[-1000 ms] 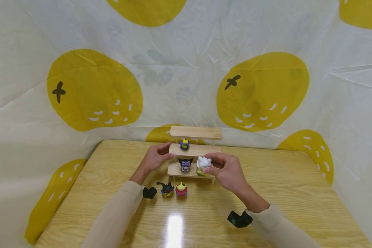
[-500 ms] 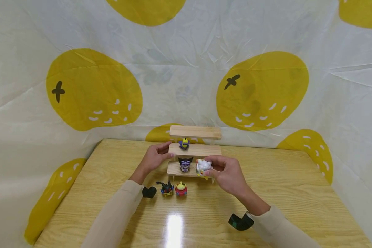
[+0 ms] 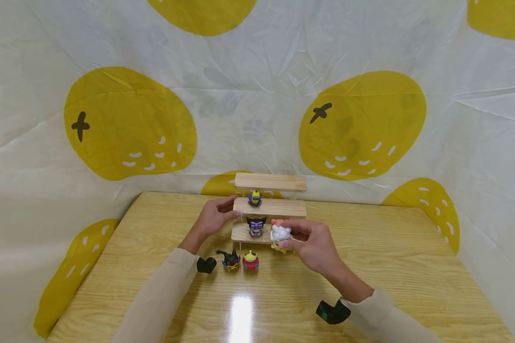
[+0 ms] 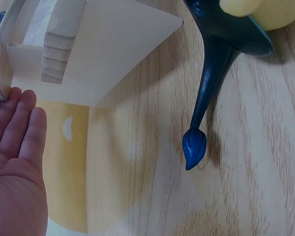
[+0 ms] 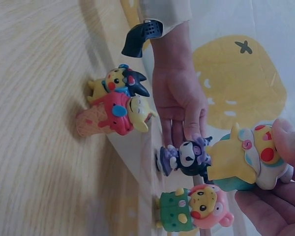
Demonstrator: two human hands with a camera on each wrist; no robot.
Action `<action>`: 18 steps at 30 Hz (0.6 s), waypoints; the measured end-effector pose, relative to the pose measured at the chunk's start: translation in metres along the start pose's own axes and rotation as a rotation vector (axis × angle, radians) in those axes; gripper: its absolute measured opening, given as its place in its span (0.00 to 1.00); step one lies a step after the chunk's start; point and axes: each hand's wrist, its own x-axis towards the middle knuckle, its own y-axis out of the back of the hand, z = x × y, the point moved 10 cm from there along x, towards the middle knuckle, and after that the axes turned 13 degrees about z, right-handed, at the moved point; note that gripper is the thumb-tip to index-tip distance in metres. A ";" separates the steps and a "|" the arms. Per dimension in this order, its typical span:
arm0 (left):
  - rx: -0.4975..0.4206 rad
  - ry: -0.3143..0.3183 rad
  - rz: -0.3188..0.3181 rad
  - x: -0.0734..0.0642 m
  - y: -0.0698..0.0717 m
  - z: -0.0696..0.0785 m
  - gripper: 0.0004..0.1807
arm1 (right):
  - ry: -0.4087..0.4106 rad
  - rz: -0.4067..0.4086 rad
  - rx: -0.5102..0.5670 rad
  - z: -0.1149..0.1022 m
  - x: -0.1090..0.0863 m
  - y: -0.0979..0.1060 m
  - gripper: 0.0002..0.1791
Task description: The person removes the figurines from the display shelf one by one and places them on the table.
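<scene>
My right hand (image 3: 315,243) pinches a yellow figurine (image 5: 255,152) with a white hood and red cheeks, upright in front of the lowest tier in the head view. Behind it on that tier are a pink-hooded yellow figurine (image 5: 194,206) in green and a black-and-purple figurine (image 3: 256,227). At the left end of the three-tier wooden display stand (image 3: 283,207), my left hand (image 3: 214,216) holds the middle board between thumb and fingers; the left wrist view shows the fingertips at the board's edge. A purple-and-yellow figurine (image 3: 255,198) sits on the middle tier.
On the table (image 3: 390,252) in front of the stand are a black-hooded figurine (image 3: 231,260) with a blue-tipped tail and a red-and-yellow figurine (image 3: 251,260). A white cloth (image 3: 249,95) with yellow fruit prints hangs behind.
My right hand has brought the white-hooded figurine slightly towards me and left, and more of the pink-hooded figurine shows behind it. The left hand stays at the stand.
</scene>
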 end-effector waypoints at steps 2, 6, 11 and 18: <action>0.004 0.006 0.003 0.000 0.000 -0.001 0.35 | 0.004 0.001 0.006 0.001 -0.001 -0.001 0.19; 0.004 0.010 0.007 0.001 0.001 -0.001 0.35 | 0.013 0.012 -0.007 0.003 -0.002 -0.001 0.20; -0.001 0.009 0.010 0.000 0.001 0.000 0.35 | 0.004 0.019 -0.029 0.004 -0.003 -0.002 0.19; -0.003 0.013 0.008 0.001 0.000 0.000 0.34 | -0.008 0.030 -0.030 0.009 -0.006 -0.002 0.20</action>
